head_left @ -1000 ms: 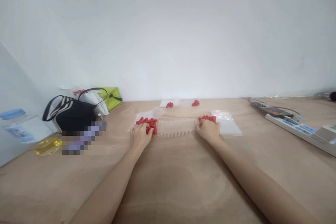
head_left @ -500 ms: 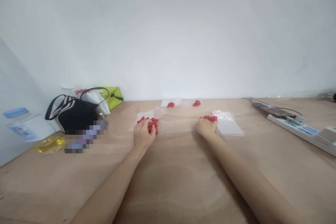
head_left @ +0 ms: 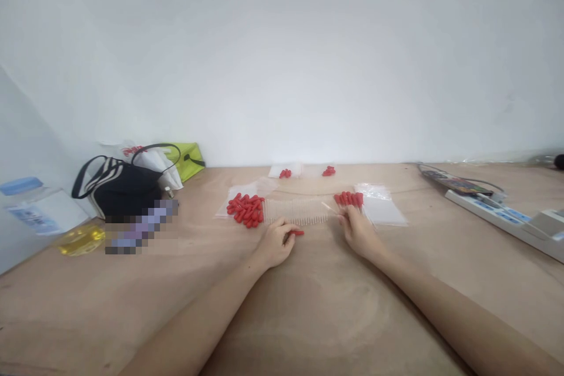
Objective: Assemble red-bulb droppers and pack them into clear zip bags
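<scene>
My left hand [head_left: 277, 242] is closed, pinching a small red cap-like piece [head_left: 298, 232] just above the wooden table. My right hand [head_left: 359, 233] pinches a thin pale stick [head_left: 328, 208], its free end pointing left. Between and beyond the hands lies a row of similar pale sticks [head_left: 295, 210], side by side. A pile of loose red pieces [head_left: 247, 211] borders the row on the left. To the right, several red-tipped sticks [head_left: 348, 198] lie together, partly hidden behind my right hand.
Clear plastic bags [head_left: 382, 207] lie at the right. Two small red clusters [head_left: 285, 174] sit near the wall. A power strip [head_left: 506, 212] and a phone [head_left: 458, 182] are far right; a black bag [head_left: 127, 194] and a bottle of yellow liquid [head_left: 81, 239] are at the left.
My left hand has left the red pile and moved right and nearer with one red piece. My right hand has drawn back slightly, a stick now showing in its fingers.
</scene>
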The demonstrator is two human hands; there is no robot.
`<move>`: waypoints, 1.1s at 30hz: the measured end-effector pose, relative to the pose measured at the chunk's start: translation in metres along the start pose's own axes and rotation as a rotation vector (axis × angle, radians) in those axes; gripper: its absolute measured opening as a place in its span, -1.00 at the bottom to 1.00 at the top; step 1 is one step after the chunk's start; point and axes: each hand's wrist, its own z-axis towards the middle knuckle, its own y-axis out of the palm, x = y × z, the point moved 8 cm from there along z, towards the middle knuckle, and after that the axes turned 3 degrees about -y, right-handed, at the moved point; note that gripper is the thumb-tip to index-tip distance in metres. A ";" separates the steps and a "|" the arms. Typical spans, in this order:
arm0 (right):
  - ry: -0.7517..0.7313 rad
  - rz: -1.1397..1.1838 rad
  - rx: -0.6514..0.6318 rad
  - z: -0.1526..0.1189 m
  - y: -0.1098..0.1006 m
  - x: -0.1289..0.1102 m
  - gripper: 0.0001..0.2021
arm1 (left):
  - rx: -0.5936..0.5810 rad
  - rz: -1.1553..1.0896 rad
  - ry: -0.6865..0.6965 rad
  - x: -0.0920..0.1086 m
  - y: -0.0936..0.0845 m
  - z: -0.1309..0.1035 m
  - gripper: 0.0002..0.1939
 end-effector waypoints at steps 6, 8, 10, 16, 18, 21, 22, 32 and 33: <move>-0.043 0.103 0.036 -0.013 -0.003 -0.006 -0.69 | -0.015 -0.025 -0.001 0.000 0.000 0.001 -0.81; -0.047 0.106 -0.007 -0.012 0.001 -0.011 -0.69 | -0.013 -0.027 -0.004 -0.001 0.000 0.001 -0.84; -0.046 0.102 -0.024 -0.012 0.003 -0.015 -0.74 | -0.004 -0.027 -0.006 -0.001 -0.001 0.001 -0.85; -0.030 0.128 -0.036 -0.015 0.007 -0.018 -0.77 | 0.029 -0.037 -0.013 0.000 -0.001 0.003 -0.86; -0.024 0.129 -0.043 -0.015 0.008 -0.018 -0.77 | 0.034 -0.052 -0.038 -0.003 0.000 0.005 -0.87; -0.019 0.135 -0.032 -0.015 0.007 -0.018 -0.77 | 0.041 -0.083 -0.069 -0.006 0.003 0.008 -0.88; -0.017 0.140 -0.029 -0.014 0.006 -0.018 -0.77 | 0.044 -0.092 -0.076 -0.007 0.003 0.009 -0.88; -0.161 0.115 -0.119 -0.016 0.007 -0.038 -0.76 | -0.015 -0.192 -0.097 -0.004 0.009 0.009 -0.86; -0.171 0.114 -0.123 -0.017 0.008 -0.039 -0.76 | -0.017 -0.198 -0.092 -0.004 0.009 0.008 -0.86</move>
